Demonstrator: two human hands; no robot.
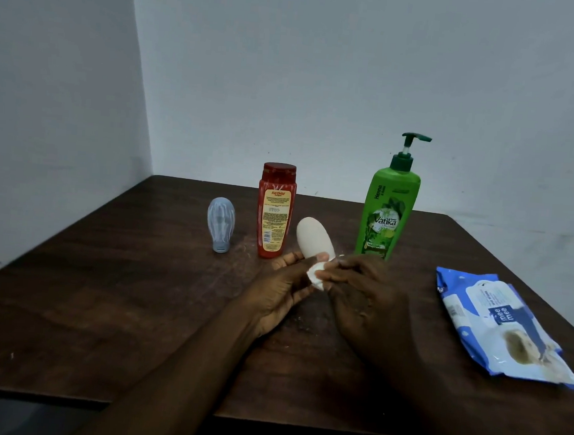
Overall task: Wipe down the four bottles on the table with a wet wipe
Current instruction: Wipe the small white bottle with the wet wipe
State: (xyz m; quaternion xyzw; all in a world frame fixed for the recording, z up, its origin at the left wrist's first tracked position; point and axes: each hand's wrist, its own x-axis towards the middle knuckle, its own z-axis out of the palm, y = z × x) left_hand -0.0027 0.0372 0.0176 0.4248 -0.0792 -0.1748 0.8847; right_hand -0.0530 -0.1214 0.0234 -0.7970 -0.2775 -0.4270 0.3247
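Currently in hand: the cream bottle, one of four.

The left hand grips its lower end, holding it tilted over the table, while the right hand pinches the wet wipe against it. The grey-blue bottle, red Karthika bottle and green Vatika pump bottle stand behind. Whether any is already wiped cannot be told. The Mee Mee wipes pack lies to the right.

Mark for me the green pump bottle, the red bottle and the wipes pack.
Green pump bottle point(385, 221): head view, on its front label.
Red bottle point(274, 216): head view, on its back label.
Wipes pack point(497, 323): head view, on its top face.
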